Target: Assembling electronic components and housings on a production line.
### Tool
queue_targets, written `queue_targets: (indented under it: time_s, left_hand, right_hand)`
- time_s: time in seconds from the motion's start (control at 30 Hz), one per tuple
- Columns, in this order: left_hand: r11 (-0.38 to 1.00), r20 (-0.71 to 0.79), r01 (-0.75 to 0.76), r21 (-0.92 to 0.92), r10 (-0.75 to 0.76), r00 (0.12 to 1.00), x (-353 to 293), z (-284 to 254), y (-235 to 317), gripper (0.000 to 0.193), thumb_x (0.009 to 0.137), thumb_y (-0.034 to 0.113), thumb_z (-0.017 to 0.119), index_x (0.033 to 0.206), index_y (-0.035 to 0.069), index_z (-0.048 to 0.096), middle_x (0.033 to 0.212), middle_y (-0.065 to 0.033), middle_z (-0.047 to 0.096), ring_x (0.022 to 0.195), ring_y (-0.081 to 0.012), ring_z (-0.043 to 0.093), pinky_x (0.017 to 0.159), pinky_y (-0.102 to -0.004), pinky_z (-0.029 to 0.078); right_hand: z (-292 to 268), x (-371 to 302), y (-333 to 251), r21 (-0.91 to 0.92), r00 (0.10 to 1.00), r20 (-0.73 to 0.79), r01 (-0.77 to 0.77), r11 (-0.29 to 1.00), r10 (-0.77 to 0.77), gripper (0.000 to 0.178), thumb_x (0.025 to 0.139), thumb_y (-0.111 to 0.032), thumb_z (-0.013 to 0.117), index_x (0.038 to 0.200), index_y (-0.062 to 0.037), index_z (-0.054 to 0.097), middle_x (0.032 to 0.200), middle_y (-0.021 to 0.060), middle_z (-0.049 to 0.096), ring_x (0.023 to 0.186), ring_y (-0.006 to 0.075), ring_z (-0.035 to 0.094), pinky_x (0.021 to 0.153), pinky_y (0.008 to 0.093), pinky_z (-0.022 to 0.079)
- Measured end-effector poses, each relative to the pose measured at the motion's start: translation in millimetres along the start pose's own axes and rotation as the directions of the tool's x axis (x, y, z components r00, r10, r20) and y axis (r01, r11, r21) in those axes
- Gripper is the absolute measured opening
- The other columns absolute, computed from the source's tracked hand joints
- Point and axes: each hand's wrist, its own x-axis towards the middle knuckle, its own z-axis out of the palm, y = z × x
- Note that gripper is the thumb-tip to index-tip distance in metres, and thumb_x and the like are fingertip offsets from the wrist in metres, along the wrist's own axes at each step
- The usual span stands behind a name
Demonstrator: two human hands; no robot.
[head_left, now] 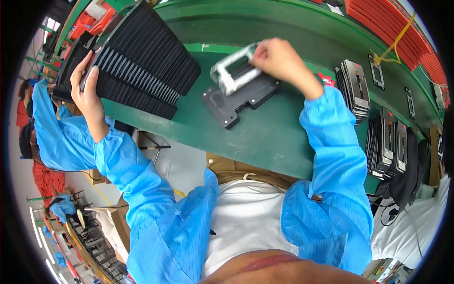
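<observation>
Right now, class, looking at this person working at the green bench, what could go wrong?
The right hand holds the silvery rectangular frame near one end, so it might slip onto the dark notched block.

The left hand is at the left end of the black ribbed rack; a push there might shift it.

The right blue cloth sleeve appears close to the stack of thin grey-and-black panels, which it could perhaps knock.

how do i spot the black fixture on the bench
On the green bench, look right of the big ribbed black rack. The fixture lies flat, partly hidden by the pale frame in the right hand. Unlike the rack, it's notched and silver-dotted.
</observation>
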Motion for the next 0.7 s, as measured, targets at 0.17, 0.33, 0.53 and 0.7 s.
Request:
queue_targets:
  time_s: [0.17,0.33,0.53,0.7]
  left_hand:
    - [0.997,-0.012,0.010,-0.072,-0.011,1.000,2,2,-1,0.033,0.094,0.012,0.066,0.125,0.001,0.069,0.126,-0.0117,0.066,0.113,-0.0190,0.062,0.104,-0.0305,0.044]
    - [0.997,-0.014,0.008,-0.073,-0.009,1.000,0,-2,-3,0.034,0.094,0.013,0.067,0.126,0.001,0.069,0.125,-0.0116,0.066,0.113,-0.0186,0.063,0.103,-0.0303,0.045]
    - [0.994,0.016,0.016,-0.109,-0.015,1.000,5,4,-7,0.036,0.094,0.015,0.067,0.128,0.001,0.068,0.125,-0.0126,0.066,0.116,-0.0199,0.061,0.104,-0.0315,0.043]
    - [0.999,-0.112,0.031,0.023,-0.028,0.993,-7,11,1,0.058,0.100,0.023,0.061,0.152,0.005,0.043,0.146,-0.0214,0.050,0.128,-0.0282,0.054,0.110,-0.0358,0.038]
  right_hand:
    - [32,-41,-26,-0.208,0.998,0.035,0.060,0.976,-0.053,0.017,0.079,-0.021,0.078,0.080,-0.0047,0.072,0.074,0.0128,0.070,0.077,0.0339,0.067,0.072,0.0452,0.053]
    - [34,-48,-34,-0.422,0.990,-0.045,0.103,0.901,-0.134,0.017,0.079,-0.021,0.079,0.078,-0.0054,0.072,0.076,0.0115,0.070,0.082,0.0344,0.064,0.076,0.0456,0.050]
    - [42,-51,-27,-0.563,0.954,-0.119,0.164,0.810,-0.276,0.019,0.081,-0.024,0.078,0.080,-0.0057,0.074,0.074,0.0118,0.069,0.082,0.0341,0.062,0.078,0.0449,0.048]
    - [-17,-62,-19,-0.391,0.968,-0.056,0.206,0.897,-0.246,0.021,0.087,-0.027,0.075,0.087,-0.0054,0.075,0.078,0.0138,0.070,0.077,0.0333,0.065,0.073,0.0451,0.051]
